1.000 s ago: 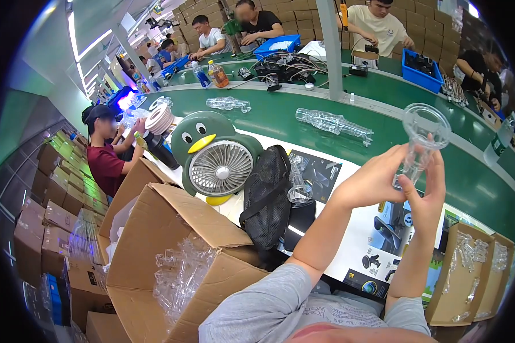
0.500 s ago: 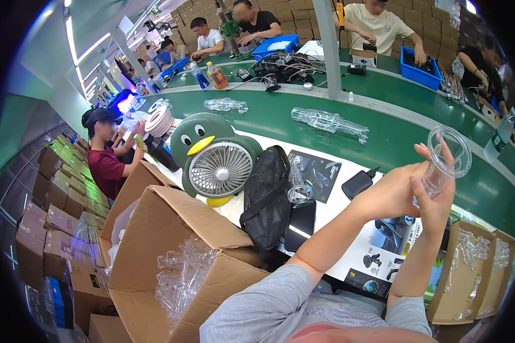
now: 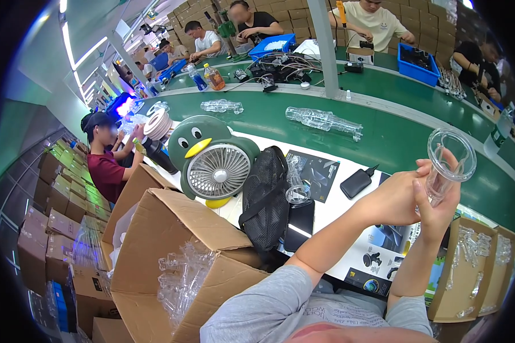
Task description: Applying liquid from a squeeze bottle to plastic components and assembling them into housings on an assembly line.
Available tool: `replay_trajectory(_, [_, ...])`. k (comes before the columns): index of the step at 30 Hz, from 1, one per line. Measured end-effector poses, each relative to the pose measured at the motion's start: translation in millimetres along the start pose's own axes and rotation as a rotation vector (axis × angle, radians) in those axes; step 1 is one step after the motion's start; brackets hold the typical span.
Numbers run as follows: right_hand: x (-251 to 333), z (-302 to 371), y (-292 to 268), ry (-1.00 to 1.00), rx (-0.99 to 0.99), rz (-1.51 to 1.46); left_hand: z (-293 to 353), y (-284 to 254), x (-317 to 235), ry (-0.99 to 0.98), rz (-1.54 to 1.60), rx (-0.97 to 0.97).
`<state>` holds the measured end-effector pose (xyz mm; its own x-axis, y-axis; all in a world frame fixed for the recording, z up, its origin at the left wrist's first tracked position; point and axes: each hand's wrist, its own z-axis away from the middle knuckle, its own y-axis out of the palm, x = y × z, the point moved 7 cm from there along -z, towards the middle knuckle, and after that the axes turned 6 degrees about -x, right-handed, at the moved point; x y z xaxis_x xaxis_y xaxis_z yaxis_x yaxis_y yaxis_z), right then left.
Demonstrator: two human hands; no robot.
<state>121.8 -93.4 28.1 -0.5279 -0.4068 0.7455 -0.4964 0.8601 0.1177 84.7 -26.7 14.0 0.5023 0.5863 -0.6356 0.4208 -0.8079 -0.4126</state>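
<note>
Right hand [image 3: 440,210] has the stem of one clear flared piece [image 3: 445,172] pinched between thumb and fingers, up in the air by the green counter [image 3: 395,142], wide rim uppermost and tilted. Left hand [image 3: 400,197] is bent against it; fingertips partly hidden, can't tell if they pinch. Done well: light grip on the stem, fingers off the rim (looks brittle, probably slick), right bearing the weight, left only steadying. Count: two clear pieces [image 3: 324,120] lying on the green counter, one more beside one black mesh bag [image 3: 266,197], one black pouch [image 3: 356,182], one penguin-shaped fan [image 3: 218,174], two shallow cardboard trays [image 3: 445,302] of clear parts, one open carton [image 3: 149,231] of clear ones, too tangled to count.
</note>
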Motion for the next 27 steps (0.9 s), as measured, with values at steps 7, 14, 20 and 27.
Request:
replay_trajectory(7, [3.8, 0.0, -2.3, 0.019, 0.013, 0.022, -0.8, 3.0, -2.7, 0.061, -0.017, -0.063])
replay_trajectory(14, [8.3, 0.1, -6.6, 0.01, 0.011, 0.047, -3.4, 2.7, -10.5, 0.111, 0.004, -0.131])
replay_trajectory(20, [7.7, 1.8, -6.7, -0.019, -0.002, 0.054, -1.9, -0.1, -14.0, 0.159, -0.012, -0.128])
replay_trajectory(27, [4.0, 1.4, -7.3, 0.018, -0.003, 0.036, -0.4, 3.3, -7.2, 0.096, 0.003, -0.111])
